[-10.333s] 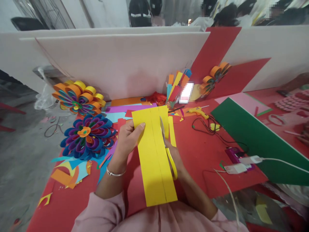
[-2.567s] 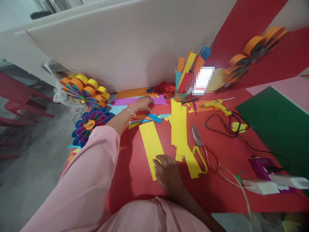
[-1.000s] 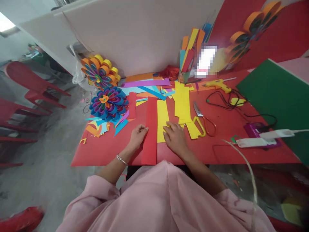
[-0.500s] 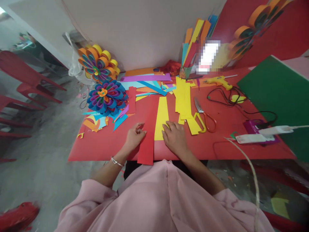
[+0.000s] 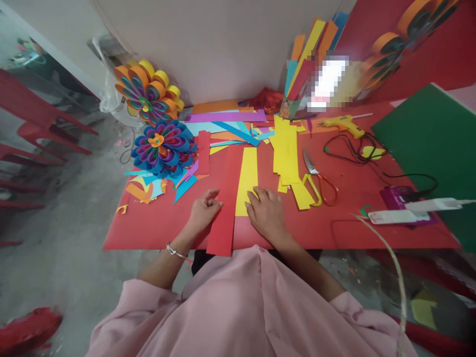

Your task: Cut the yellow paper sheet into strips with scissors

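Observation:
A long red paper strip (image 5: 225,208) lies on the table, its near end jutting past the front edge. Along its left side rests my left hand (image 5: 203,212), fingers loosely curled, with the thumb tip at the strip's edge and no grip on it visible. Just right of the red strip is a yellow paper strip (image 5: 247,173), wider at its near end. My right hand (image 5: 266,213) lies palm down, fingers bent and slightly apart, the fingertips touching the yellow strip's right edge.
Several yellow strips (image 5: 286,148) are piled to the right, beside scissors (image 5: 320,178). Behind them lie a yellow glue gun (image 5: 344,125) and its cable. Two paper-loop flowers (image 5: 163,148) and scraps occupy the left. A green board (image 5: 420,134) leans over the right side.
The view has shifted slightly. Both hands stay by the red and yellow strips, with hardly any movement relative to them.

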Tool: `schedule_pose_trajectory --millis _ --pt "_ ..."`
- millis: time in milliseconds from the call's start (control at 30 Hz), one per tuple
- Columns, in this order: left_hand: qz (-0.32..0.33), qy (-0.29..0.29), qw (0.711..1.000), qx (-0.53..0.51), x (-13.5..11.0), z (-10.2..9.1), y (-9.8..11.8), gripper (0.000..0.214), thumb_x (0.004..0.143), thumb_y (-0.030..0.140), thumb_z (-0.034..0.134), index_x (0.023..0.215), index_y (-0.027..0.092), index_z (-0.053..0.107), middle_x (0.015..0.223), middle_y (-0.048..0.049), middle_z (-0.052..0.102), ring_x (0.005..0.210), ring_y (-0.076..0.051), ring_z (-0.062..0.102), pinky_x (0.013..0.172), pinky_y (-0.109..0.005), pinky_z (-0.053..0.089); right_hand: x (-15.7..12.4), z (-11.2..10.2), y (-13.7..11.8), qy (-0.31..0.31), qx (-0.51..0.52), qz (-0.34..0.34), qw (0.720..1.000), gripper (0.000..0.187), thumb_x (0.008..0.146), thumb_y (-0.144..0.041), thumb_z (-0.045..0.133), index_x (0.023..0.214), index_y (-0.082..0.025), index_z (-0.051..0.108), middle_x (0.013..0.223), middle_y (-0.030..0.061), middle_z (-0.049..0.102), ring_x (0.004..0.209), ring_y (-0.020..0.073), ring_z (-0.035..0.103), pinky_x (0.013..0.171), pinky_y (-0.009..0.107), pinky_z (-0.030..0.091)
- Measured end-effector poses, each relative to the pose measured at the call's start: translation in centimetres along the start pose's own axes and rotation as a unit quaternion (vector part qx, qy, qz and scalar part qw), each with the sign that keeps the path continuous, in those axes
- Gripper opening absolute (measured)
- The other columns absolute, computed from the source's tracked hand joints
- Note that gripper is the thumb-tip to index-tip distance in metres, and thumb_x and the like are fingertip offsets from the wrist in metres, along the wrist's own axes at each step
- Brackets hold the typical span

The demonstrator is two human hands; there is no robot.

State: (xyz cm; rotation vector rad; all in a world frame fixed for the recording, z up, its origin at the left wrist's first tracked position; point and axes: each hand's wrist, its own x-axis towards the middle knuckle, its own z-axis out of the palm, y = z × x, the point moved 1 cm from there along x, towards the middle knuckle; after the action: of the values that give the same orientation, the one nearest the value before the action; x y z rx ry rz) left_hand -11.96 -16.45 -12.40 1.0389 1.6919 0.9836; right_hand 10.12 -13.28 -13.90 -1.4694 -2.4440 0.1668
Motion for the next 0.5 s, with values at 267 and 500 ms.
schedule_pose_trajectory --millis 267,500 --pt "-0.027 0.003 1.000 -0.006 -0.3 -1.4 0.3 0.052 0.074 0.038 0.078 0.119 0.015 0.067 0.056 0.0111 0.046 0.048 -0.008 0.034 0.050 -0.022 0.026 0.0 0.3 -0.5 -0.002 0.012 0.015 1.000 0.044 0.110 -0.038 0.045 0.143 -0.018 0.066 0.150 0.0159 0.063 0.128 0.0363 0.052 0.094 0.049 0.042" --pt "-0.003 -0.003 1.000 0.006 -0.3 -1.9 0.7 0.049 0.072 0.034 0.081 0.117 0.016 0.073 0.071 0.0046 0.055 0.060 -0.010 0.047 0.055 -0.023 0.034 0.0 0.4 -0.3 0.012 0.011 0.009 1.000 0.042 0.109 -0.032 0.045 0.142 -0.019 0.067 0.149 0.0149 0.064 0.125 0.0354 0.053 0.092 0.048 0.041"
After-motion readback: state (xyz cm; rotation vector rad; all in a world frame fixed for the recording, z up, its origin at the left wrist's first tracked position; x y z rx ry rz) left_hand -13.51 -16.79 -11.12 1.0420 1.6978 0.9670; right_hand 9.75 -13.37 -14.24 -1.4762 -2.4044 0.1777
